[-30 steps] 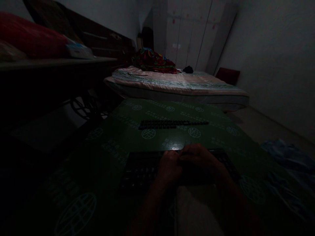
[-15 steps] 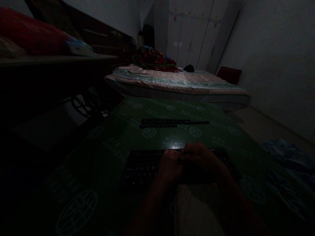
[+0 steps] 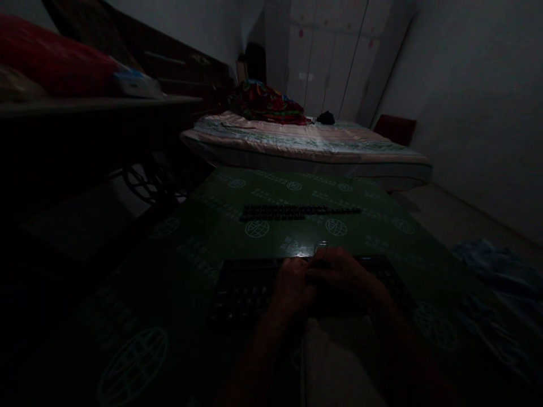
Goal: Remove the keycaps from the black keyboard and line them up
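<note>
A black keyboard (image 3: 246, 294) lies on the green table, its keys showing on the left and far right and its middle covered by my hands. My right hand (image 3: 343, 274) is closed over it, and a thin wire loop, apparently of a wire keycap puller (image 3: 321, 245), sticks up past the fingers. My left hand (image 3: 292, 285) is closed too, its fingertips meeting the right ones; what they pinch is hidden in the dark. Beyond the keyboard, loose black keycaps (image 3: 275, 212) stand in rows.
The green table (image 3: 203, 226) carries printed globe patterns. Behind it is a bed (image 3: 314, 141) with a red patterned blanket (image 3: 267, 104). At left, a shelf (image 3: 178, 100) bears a red bag (image 3: 55, 62). Bluish cloth (image 3: 496, 260) lies at right. Pale fabric (image 3: 335, 367) shows below my hands.
The wire loop now stands out clearly above my right hand, which has turned and shifted slightly left. My left hand stays almost where it was. The keycap rows look the same.
</note>
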`<state>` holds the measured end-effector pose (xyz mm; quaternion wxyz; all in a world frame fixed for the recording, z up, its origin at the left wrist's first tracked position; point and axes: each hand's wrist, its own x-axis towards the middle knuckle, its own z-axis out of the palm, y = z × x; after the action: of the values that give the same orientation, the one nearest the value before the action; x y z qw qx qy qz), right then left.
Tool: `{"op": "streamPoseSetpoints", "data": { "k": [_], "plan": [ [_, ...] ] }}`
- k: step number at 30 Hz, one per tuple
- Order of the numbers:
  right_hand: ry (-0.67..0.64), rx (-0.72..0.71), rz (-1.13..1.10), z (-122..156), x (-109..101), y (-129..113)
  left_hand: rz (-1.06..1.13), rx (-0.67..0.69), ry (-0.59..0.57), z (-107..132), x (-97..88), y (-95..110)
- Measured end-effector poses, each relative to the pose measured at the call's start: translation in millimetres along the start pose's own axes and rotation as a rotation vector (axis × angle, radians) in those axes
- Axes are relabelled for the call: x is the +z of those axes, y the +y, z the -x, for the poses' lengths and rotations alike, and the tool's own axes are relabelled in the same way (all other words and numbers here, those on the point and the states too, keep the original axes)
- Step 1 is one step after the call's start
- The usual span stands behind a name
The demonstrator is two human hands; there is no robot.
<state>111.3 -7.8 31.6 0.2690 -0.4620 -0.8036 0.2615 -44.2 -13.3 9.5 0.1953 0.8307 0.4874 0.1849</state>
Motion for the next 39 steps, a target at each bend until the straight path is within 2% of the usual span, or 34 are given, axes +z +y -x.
{"op": "streamPoseSetpoints", "data": {
  "k": [3,10,14,22,34,39],
  "plan": [
    [0.012,0.011,0.049,0,1,-1,0.027,-0.019,0.0,0,-2.0,1],
    [0.051,0.029,0.013,-2,4,-3,0.073,-0.094,0.038,0,0.2,1],
    [0.114,0.085,-0.038,-4,9,-2,0.003,-0.079,0.021,-1,-0.4,3],
    [0.237,0.126,-0.149,-10,22,8,-0.012,-0.043,0.067,-4,4.0,1],
    [0.265,0.238,-0.249,-14,26,9,-0.048,-0.058,0.022,-6,2.4,2],
    [0.279,0.242,-0.258,-15,27,11,-0.028,-0.055,0.008,-6,2.1,2]
  ]
}}
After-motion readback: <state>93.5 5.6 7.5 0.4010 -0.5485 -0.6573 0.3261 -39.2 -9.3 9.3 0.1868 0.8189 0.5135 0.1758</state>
